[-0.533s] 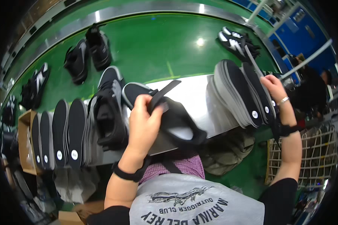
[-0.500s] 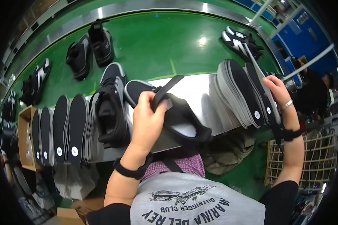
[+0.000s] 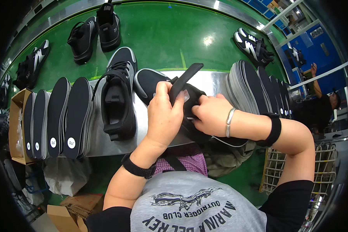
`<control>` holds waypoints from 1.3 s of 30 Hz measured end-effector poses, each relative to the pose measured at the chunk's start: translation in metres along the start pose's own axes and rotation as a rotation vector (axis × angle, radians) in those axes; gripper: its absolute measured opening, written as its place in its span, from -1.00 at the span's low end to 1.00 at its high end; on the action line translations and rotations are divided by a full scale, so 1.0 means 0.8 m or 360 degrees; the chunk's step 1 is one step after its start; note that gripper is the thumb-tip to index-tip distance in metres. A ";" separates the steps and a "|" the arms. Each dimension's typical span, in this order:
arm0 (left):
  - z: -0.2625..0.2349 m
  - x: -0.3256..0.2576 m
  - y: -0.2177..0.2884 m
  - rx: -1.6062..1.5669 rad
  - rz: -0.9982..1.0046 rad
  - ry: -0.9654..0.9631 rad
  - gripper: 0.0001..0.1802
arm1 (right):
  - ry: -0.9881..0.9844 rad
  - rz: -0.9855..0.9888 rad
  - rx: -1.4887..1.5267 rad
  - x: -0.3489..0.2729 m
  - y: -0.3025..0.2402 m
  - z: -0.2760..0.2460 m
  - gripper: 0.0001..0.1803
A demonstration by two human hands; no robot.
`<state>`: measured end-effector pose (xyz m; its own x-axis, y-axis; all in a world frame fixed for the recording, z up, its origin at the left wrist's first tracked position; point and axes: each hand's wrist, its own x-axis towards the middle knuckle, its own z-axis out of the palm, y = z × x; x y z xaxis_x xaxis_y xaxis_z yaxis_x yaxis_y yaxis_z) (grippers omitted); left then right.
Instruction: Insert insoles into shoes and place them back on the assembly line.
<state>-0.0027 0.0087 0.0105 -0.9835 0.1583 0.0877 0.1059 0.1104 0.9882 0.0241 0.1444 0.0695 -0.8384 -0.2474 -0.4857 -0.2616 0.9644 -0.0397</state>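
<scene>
— At the middle of the metal surface (image 3: 216,83), what is in hand?

— A black shoe (image 3: 170,91), toe to the left, its strap (image 3: 186,79) raised toward the green conveyor belt (image 3: 162,34); the left hand (image 3: 164,116) grips its near side with fingers curled tight over the upper; the right hand (image 3: 208,116) presses on the opening, fingers narrow and bent, though whether they pinch anything small I cannot tell.

— Half a second ago?

— The right hand was up at the right-hand stack of insoles (image 3: 255,87); it has now come across to the shoe and both hands bear on it; the shoe itself has barely shifted.

— Meaning?

— I judge the work has gone from fetching to fitting at the shoe's opening; no insole shows in the hand, so I cannot confirm one was brought.

— Around it?

— A second black shoe (image 3: 118,94) stands just left, laces up; more insoles (image 3: 62,116) stand on edge at the far left beside a cardboard box (image 3: 15,127); finished pairs (image 3: 94,31) lie on the belt; a wire basket (image 3: 297,170) sits lower right.
</scene>
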 end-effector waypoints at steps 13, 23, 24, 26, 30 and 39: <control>0.003 -0.003 -0.017 -0.0101 0.0103 0.0081 -0.85 | 0.0161 -0.0237 -0.0378 -0.040 -0.002 -0.024 -0.87; 0.002 -0.003 -0.021 -0.0105 0.0195 0.0082 -0.80 | -0.0748 -0.0298 -0.0134 0.062 0.005 0.021 -0.81; 0.002 -0.003 -0.020 -0.0080 0.0183 0.0074 -0.80 | -0.0807 -0.0236 -0.0174 0.063 0.001 0.017 -0.79; 0.001 -0.002 -0.020 -0.0052 0.0164 0.0063 -0.80 | -0.0706 -0.0204 -0.0278 0.059 -0.021 0.001 -0.79; 0.002 -0.001 -0.018 -0.0086 0.0105 -0.0003 -0.77 | -0.0612 -0.0129 -0.0477 0.050 -0.038 -0.020 -0.80; -0.004 -0.002 -0.019 -0.0017 0.0122 0.0041 -0.81 | -0.0888 -0.0506 -0.0147 0.010 0.006 -0.023 -0.51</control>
<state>-0.0031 0.0033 -0.0043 -0.9760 0.1404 0.1663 0.1796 0.0882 0.9798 0.0073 0.1457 0.0814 -0.3454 -0.4097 -0.8443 -0.5170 0.8339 -0.1931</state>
